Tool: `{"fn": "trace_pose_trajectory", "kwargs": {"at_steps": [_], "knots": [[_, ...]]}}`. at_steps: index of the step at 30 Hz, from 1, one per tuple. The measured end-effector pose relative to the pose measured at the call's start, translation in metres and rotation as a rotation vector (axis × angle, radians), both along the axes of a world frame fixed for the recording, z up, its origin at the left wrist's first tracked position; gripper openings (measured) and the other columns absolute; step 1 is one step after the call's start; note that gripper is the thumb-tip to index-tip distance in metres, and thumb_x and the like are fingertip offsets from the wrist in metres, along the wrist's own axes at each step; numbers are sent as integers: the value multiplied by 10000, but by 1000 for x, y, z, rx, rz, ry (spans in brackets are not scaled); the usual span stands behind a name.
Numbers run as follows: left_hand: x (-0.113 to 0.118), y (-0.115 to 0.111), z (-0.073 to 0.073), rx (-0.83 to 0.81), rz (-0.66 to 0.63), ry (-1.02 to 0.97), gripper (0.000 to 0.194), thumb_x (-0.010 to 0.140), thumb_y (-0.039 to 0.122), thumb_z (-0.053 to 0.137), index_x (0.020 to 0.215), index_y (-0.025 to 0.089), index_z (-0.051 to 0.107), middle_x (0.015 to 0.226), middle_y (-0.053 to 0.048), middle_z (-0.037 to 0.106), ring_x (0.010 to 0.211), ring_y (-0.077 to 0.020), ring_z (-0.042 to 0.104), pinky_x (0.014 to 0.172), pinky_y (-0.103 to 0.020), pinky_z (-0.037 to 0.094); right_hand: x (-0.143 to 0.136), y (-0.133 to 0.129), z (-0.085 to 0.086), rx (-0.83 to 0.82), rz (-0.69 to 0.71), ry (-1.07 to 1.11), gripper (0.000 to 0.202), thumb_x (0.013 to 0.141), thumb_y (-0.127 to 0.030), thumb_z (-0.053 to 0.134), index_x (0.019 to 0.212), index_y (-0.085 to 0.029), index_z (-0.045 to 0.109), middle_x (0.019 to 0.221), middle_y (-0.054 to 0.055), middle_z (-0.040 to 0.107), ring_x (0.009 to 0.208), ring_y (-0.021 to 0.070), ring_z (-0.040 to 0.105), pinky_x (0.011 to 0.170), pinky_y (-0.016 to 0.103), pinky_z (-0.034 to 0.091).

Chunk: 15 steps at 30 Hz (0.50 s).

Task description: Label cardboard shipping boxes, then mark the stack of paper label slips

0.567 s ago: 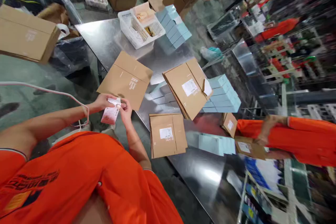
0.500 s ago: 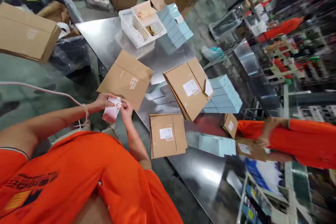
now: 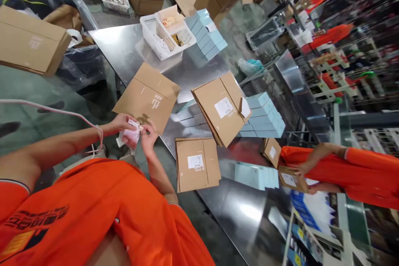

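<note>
**Pink-and-white printed paper slip [image 3: 132,136] held between left hand [image 3: 122,124] and right hand [image 3: 149,135]**

The slip is held in front of the torso, off the near edge of the long shiny steel table [image 3: 243,212]. Its upper left part is gripped by the left hand, whose fingers are curled nearly closed around it. Its upper right corner is pinched between the thumb and fingertips of the right hand, which is otherwise loosely bent. The paper is blurred, so whether one sheet or several are held cannot fairly be told.

A pale pinkish cord [image 3: 62,108] is passed across the left wrist. Just beyond the fingers, a flat brown cardboard carton with white lettering [image 3: 146,95] is laid partly over the table edge. To its right, a stack of flat brown cartons with a white label [image 3: 198,164] is also set overhanging the edge. A second, tilted labelled stack [image 3: 221,108] is placed near light blue boxes [image 3: 263,116]. At the far end, a white plastic basket with compartments [image 3: 168,52] is filled with small items. Farther right, a small brown box [image 3: 293,178] is held by a co-worker in orange [image 3: 368,172].
</note>
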<state>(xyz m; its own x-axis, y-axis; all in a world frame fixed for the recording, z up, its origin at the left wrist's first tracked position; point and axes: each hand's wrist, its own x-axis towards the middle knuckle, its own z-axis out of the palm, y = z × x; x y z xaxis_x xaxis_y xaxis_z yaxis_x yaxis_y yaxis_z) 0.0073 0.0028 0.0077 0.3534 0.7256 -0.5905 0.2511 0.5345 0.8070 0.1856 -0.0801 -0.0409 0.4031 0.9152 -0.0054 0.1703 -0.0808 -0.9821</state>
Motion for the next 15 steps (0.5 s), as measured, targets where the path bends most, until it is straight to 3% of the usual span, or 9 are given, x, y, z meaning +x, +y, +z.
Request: {"fn": "trace_pose_trajectory", "kwargs": {"at_steps": [2,4,10,12,15], "knots": [[-5,-2,-2,-144,-124,21,409,448,299,1013,760,118,818,653,-41,719,639,-173,565,610,-293,404,16,17,5,-14,4,-79,109,899,-307,739,885,-215,796,1365,146,744,1281,283,715,1032,402,626],[-9,-4,-4,-237,-187,39,405,451,301,1018,746,109,818,655,-44,727,651,-168,566,621,-289,402,33,49,10,-75,-22,-138,80,891,-261,728,892,-193,771,1356,153,697,1297,277,689,1018,366,614],[-2,5,-11,-337,-178,39,474,516,380,1061,826,135,799,784,-104,811,828,-280,746,743,-348,541,60,168,15,-281,-127,-295,74,882,-132,649,906,-148,717,1265,132,673,1177,214,645,1083,314,546],[0,9,-17,-362,-184,53,493,520,390,1070,845,146,791,814,-113,819,871,-300,769,769,-361,568,60,190,12,-300,-131,-333,82,880,-126,647,892,-160,721,1259,132,679,1199,238,633,1121,353,532],[-7,7,-27,-388,-223,87,480,515,365,1044,866,143,803,873,-128,837,911,-309,784,823,-377,609,59,201,4,-346,-121,-433,124,892,-136,649,917,-187,758,1252,136,691,1249,297,619,1145,429,526]]}}
